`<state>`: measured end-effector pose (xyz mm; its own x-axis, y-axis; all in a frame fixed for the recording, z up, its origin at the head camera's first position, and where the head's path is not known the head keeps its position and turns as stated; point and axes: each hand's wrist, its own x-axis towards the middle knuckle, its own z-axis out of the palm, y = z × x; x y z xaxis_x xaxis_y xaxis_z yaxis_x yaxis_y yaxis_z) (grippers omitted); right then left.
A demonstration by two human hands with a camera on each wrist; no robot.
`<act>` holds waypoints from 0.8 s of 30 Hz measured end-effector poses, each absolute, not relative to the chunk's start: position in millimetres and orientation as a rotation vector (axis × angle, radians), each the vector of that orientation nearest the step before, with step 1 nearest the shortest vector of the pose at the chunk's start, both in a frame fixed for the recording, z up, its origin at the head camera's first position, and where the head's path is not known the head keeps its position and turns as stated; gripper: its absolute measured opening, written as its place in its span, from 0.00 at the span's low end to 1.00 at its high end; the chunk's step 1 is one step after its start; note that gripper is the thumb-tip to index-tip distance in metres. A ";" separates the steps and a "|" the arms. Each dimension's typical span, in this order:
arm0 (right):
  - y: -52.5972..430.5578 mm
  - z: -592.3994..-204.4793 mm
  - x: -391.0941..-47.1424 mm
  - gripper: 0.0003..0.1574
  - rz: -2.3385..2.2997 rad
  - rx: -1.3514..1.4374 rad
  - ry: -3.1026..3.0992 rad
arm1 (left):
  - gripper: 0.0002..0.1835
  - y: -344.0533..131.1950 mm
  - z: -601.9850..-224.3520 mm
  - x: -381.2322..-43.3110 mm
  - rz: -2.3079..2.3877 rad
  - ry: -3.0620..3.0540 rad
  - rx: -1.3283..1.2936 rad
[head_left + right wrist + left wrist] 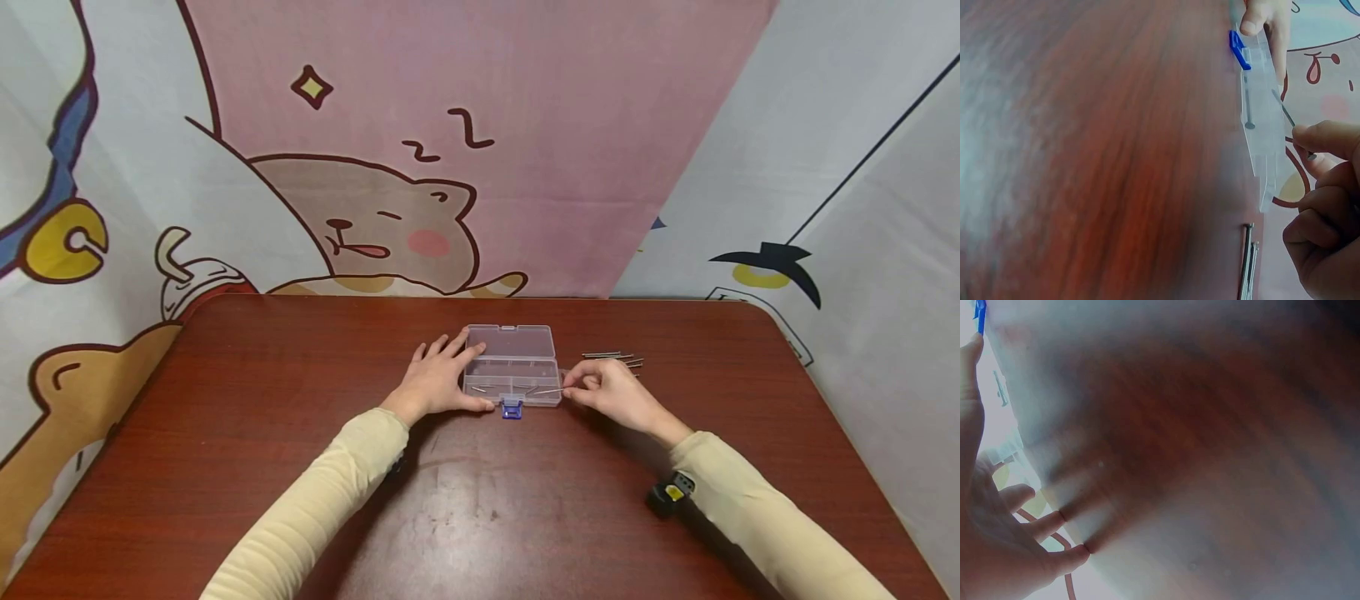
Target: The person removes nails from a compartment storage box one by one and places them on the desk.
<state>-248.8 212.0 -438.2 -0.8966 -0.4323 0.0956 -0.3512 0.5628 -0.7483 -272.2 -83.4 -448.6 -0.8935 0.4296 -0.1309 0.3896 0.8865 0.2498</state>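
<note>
A clear plastic compartment box (495,368) stands with its lid (510,341) raised at the back and its blue latch (512,409) facing me. My left hand (437,382) rests spread against the box's left side, thumb at the front corner, fingers by the hinge. Between thumb and fingertips, my right hand (611,390) pinches a thin metal nail (551,391) over the right front compartment. In the right wrist view, the nail's head (1312,157) shows beside the fingertips. A few nails (480,388) lie in the front compartments.
Several loose nails (602,355) lie on the brown table (465,517), behind and beside my right hand. A cloth with cartoon animals (570,125) hangs beyond the table's back edge.
</note>
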 end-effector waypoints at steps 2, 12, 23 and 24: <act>215.1 -438.2 -248.9 0.02 -1.260 -0.659 2.691 | 0.56 -83.4 -448.4 -271.9 0.324 2.873 0.629; 229.1 -438.7 -248.9 0.02 -1.235 -0.637 2.736 | 0.56 -83.5 -448.5 -272.1 0.323 2.877 0.635; 248.7 -435.3 -249.8 0.02 -1.196 -0.568 2.791 | 0.56 -83.5 -447.8 -271.7 0.317 2.876 0.637; 251.0 -434.7 -249.8 0.02 -1.198 -0.563 2.789 | 0.56 -83.4 -447.5 -271.7 0.319 2.875 0.637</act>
<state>-249.8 251.0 -434.7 -0.9321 -0.3501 0.0927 -0.3083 0.6326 -0.7105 -271.7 -83.4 -447.5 -0.8920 0.4336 -0.1279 0.3951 0.8852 0.2456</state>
